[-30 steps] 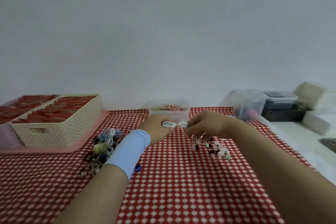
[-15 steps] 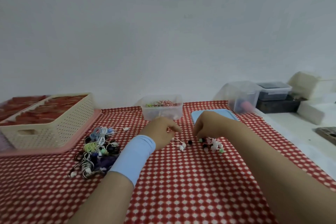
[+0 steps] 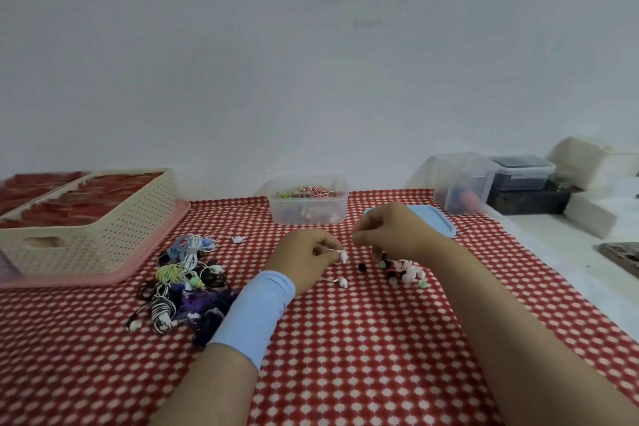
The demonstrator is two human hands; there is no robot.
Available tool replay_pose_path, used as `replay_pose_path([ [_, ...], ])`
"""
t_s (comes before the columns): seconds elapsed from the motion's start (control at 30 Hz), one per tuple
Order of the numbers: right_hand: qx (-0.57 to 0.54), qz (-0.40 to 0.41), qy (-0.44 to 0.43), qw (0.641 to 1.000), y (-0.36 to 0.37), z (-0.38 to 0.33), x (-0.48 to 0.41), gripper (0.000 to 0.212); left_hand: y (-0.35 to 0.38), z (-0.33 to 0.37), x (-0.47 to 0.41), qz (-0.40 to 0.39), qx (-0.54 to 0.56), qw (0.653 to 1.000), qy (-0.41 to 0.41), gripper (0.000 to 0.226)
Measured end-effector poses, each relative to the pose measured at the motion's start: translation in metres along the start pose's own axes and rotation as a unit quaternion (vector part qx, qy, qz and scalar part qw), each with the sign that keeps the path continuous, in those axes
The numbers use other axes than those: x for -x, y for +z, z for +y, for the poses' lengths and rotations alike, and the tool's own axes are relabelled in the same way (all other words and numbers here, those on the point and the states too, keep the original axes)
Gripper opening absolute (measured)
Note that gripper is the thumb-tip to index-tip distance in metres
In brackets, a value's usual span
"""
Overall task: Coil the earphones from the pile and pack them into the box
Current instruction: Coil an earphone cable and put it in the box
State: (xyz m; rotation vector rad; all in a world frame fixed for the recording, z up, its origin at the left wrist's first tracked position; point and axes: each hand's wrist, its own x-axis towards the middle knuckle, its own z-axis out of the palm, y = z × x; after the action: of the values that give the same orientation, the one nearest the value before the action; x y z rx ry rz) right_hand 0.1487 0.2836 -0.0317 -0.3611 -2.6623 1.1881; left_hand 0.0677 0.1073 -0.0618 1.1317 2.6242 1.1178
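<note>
The left hand [image 3: 304, 259] pinches a white earphone [image 3: 343, 256] in a narrow grip, low over the red checked counter [image 3: 345, 339]. The right hand [image 3: 390, 232] curls its fingers beside it; whether its grip holds anything I cannot tell. The earphone pile [image 3: 173, 274] lies at the left and the clear box [image 3: 307, 216] behind the hands.

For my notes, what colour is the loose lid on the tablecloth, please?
The lid is light blue; head view.
</note>
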Motion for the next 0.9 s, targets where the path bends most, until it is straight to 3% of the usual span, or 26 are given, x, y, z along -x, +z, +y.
replay_pose_path([
  [0.17,-0.177,0.017,0.005,0.984,0.016,-0.002,0.012,0.007,-0.003,-0.007,0.006,0.052,0.135,0.989,-0.027,0.02],
  [0.43,-0.319,-0.022,0.049,0.946,0.026,0.003,0.012,0.015,-0.006,-0.005,0.008,0.09,0.276,0.956,-0.045,0.014],
  [0.67,-0.377,-0.041,0.044,0.924,0.024,0.002,0.014,0.027,-0.003,-0.004,0.01,0.102,0.334,0.936,-0.045,0.02],
  [0.9,-0.358,-0.051,0.04,0.931,0.023,0.001,0.016,0.017,-0.002,-0.004,0.012,0.062,0.322,0.944,-0.025,0.017],
])
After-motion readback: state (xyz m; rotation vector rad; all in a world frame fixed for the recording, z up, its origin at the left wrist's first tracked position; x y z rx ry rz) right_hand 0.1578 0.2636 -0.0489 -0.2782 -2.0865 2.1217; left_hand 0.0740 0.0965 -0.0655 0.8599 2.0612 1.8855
